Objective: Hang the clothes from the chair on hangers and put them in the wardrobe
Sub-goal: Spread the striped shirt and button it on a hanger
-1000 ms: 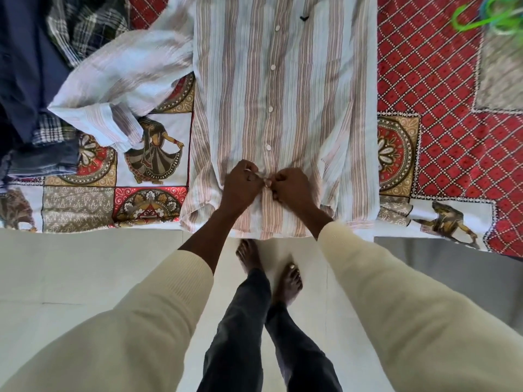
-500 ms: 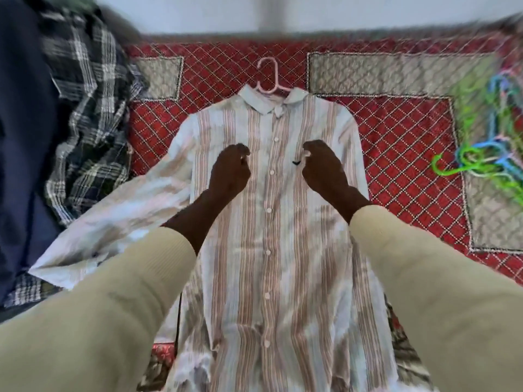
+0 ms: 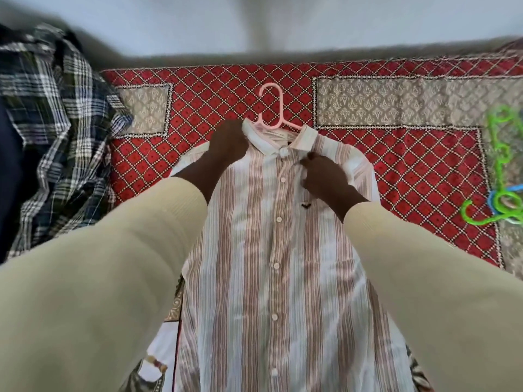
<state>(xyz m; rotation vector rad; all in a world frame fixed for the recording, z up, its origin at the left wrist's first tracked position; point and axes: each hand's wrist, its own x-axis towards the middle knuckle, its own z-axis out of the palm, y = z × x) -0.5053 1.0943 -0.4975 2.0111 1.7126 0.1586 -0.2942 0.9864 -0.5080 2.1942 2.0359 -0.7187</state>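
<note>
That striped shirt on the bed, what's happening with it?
A person is getting the striped shirt ready to hang. It lies flat and buttoned on a red patterned bedspread, with a pink hanger poking out of the collar. The left hand holds the collar's left side; the right hand pinches the fabric just below it. A plaid shirt and green hangers lie alongside.
</note>
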